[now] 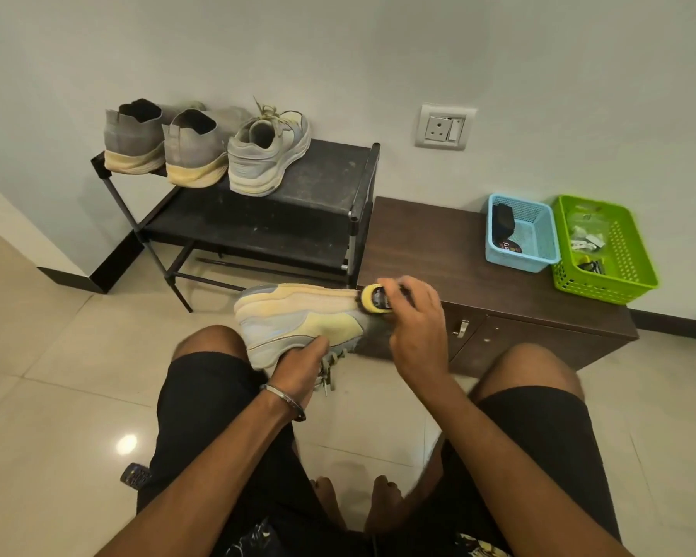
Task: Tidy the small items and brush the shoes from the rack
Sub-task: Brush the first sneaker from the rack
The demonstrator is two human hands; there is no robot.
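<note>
Brushing the held sneaker

The left hand (302, 367) grips the pale sneaker (298, 319) from below, above the floor beside the rack (322, 186). The right hand (414, 315) holds the yellow brush (372, 301) at its sole's toe end. Short strokes along the sole, with the sneaker braced firmly, should work best.

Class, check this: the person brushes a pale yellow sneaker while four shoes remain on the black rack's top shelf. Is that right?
Not quite. The head view shows three shoes on the black rack, not four: two grey knit shoes and one laced sneaker. The rest stands.
</note>
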